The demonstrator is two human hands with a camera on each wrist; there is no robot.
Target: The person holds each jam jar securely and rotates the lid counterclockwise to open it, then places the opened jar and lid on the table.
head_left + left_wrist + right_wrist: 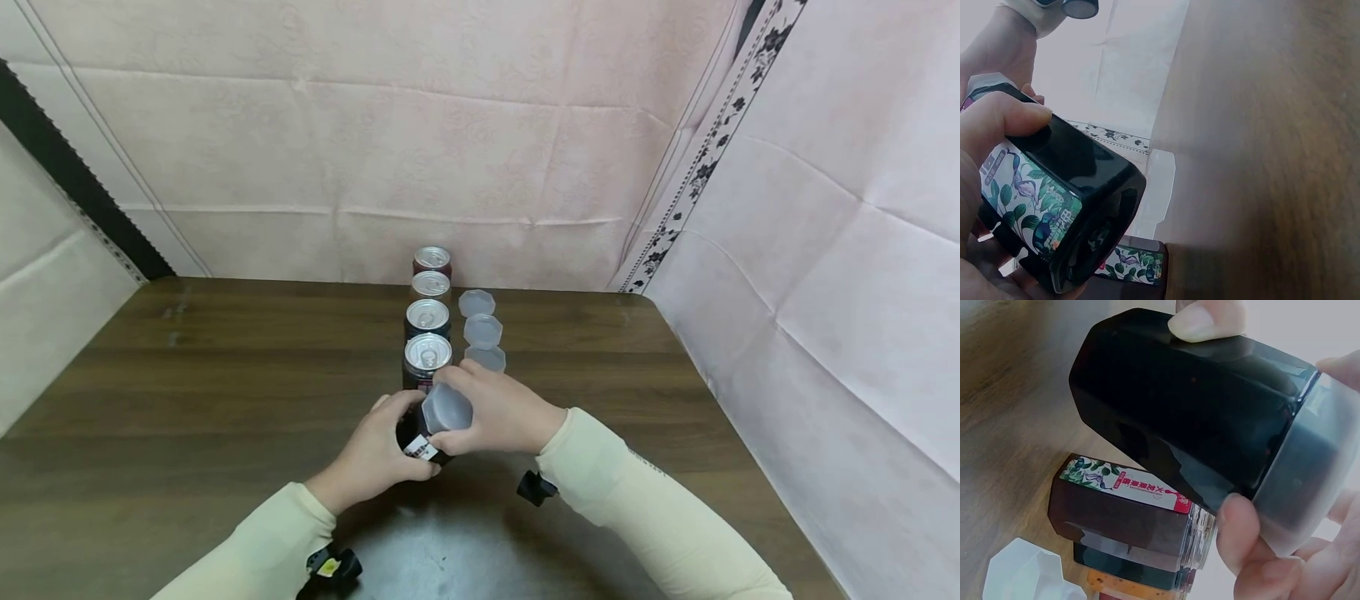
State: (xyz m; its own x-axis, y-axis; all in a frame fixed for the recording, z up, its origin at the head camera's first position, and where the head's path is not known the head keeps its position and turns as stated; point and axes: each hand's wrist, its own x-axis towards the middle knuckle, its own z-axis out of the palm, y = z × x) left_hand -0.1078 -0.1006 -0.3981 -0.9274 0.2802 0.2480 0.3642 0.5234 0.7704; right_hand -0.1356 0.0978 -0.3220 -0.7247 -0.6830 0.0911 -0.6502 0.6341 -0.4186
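Under the jar [1191,419], another labelled jar [1125,509], hidden overhead by hands.

I see a dark wooden table [187,392] with 4 dark jars standing in a row [428,321] that runs from mid-table to its far edge, each with a silver pull-tab top. Just right of that row lie 3 translucent plastic lids [482,331], also in a line. Beyond the table's far edge hangs a creased pink cloth backdrop [390,133].
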